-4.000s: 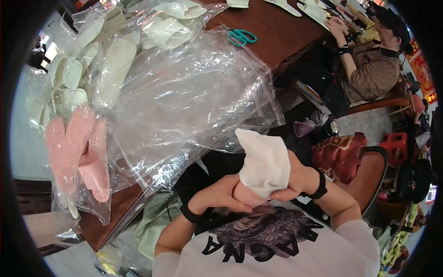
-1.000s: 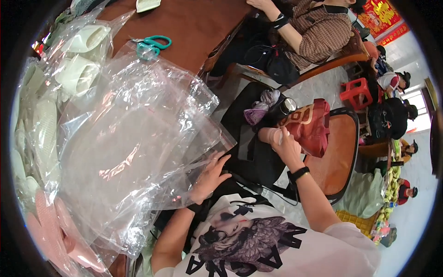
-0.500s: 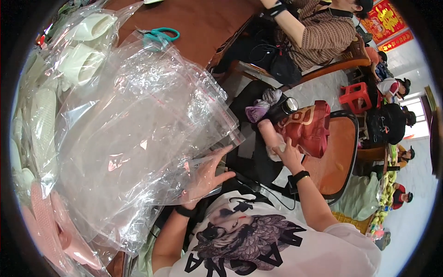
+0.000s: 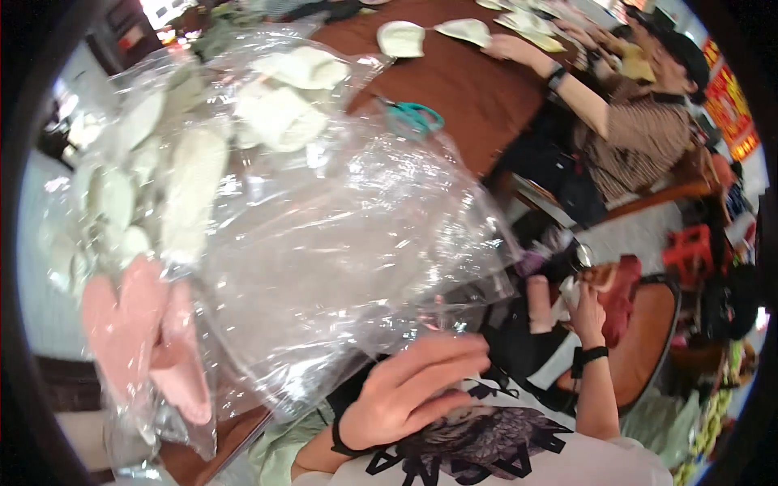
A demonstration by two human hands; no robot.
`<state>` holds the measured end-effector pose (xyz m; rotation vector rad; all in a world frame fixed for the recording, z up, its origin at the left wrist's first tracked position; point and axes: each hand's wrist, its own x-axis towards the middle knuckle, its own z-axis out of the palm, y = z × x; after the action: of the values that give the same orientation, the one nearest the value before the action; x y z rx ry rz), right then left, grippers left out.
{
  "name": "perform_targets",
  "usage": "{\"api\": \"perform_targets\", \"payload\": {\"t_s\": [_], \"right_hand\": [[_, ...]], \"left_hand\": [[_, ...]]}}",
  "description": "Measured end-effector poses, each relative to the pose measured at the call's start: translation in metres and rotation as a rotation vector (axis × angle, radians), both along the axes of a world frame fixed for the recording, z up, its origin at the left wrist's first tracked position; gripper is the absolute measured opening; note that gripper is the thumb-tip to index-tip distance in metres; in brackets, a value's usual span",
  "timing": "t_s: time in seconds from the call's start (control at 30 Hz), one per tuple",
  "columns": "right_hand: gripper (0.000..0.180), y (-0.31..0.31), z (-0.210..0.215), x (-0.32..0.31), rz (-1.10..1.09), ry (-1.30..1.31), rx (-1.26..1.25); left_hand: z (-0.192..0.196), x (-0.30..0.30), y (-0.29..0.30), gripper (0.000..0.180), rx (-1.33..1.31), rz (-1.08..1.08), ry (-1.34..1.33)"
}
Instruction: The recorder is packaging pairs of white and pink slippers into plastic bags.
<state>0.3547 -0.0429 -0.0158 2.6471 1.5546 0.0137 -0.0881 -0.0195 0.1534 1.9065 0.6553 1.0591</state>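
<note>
- Reaching up from near, the left hand has its fingers loosely curled and a little apart, their tips touching the near edge of the clear bags; whether they actually pinch the plastic cannot be told.
- The bags lie in a crumpled, glossy heap across the middle, spilling over the near edge of the brown table.
- The right hand is off to the right over the lap, fingers closed around a pale pink piece that stands upright just left of it; a black band sits on that wrist.
- Pink pads lie packed in plastic at near left, with pale green pads packed beyond them, farther left.
- Teal scissors rest on the table just past the heap.
- A red bag sits on a chair, right of the right hand.
- Another person in a striped top sits at far right, one hand on the table among pale pieces.
</note>
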Motion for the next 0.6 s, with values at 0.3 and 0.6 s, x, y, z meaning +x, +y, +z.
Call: {"api": "perform_targets", "payload": {"t_s": [0.3,0.6], "right_hand": [[0.047,0.104,0.146,-0.187,0.778,0.81,0.646],[0.052,0.177,0.134,-0.255,1.34,0.679,0.286]], "left_hand": [[-0.015,-0.1,-0.014,0.066,0.137,0.9,1.168],[0.033,-0.126,-0.035,0.056,-0.002,0.72,1.054]]}}
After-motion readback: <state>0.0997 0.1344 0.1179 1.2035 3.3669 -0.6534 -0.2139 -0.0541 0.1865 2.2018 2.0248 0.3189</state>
